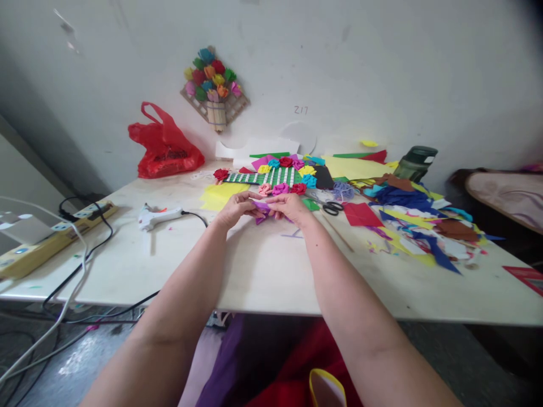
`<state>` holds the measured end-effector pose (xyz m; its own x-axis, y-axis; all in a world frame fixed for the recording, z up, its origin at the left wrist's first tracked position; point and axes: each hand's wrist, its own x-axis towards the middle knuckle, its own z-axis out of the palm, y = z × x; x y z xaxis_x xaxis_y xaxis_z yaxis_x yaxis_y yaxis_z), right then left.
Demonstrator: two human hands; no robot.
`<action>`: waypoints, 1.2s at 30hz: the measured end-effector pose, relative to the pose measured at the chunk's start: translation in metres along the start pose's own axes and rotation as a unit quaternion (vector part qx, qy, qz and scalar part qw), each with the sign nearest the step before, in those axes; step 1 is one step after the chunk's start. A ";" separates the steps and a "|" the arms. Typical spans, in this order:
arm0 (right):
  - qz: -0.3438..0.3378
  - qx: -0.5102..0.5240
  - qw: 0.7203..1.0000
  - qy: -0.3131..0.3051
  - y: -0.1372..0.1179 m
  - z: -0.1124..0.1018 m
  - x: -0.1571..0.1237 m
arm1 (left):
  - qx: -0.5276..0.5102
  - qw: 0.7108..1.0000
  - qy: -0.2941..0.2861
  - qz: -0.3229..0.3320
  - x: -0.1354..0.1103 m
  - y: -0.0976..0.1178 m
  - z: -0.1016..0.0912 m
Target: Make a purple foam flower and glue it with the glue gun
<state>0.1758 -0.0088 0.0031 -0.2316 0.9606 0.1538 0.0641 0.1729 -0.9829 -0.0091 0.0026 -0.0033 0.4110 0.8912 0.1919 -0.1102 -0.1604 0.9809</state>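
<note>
Between my two hands, over the middle of the table, is a small piece of purple craft paper (263,210). My left hand (238,210) pinches its left side. My right hand (289,207) grips the other side with thumb and fingers, and part of the piece is hidden behind them. Just beyond my hands lies a green guitar-shaped craft (278,178) with white strips, ringed by rolled paper flowers in red, pink, yellow and blue. Black-handled scissors (333,208) and a thin wooden stick (339,233) rest to the right of my right hand.
A white glue gun (159,217) lies at left, its cord running toward my left arm. Further left are a yellow power strip (25,257) and loose cables. A red plastic bag (165,147) stands at the back. Coloured scraps (407,198) and a dark green bottle (414,163) occupy the right.
</note>
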 end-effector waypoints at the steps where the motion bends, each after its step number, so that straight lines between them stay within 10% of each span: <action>1: 0.003 -0.019 1.000 -0.003 0.000 0.000 0.000 | 0.007 1.000 -0.003 0.000 0.000 0.000 0.000; 15: 0.015 -0.128 0.990 -0.057 -0.004 0.005 -0.003 | 0.029 0.999 -0.018 -0.026 -0.001 0.002 0.004; 26: 0.027 -0.033 0.999 0.003 -0.005 0.002 -0.004 | -0.068 0.990 0.121 -0.010 0.004 0.002 -0.001; 36: -0.012 -0.021 0.999 -0.022 0.001 0.013 -0.003 | -0.022 0.998 0.030 -0.053 0.003 -0.007 0.007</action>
<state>0.1643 -0.0138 0.0002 -0.2765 0.9457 0.1709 0.0995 0.2051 -0.9737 -0.0010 0.0038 -0.0091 0.3667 0.9265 0.0841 -0.1087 -0.0471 0.9930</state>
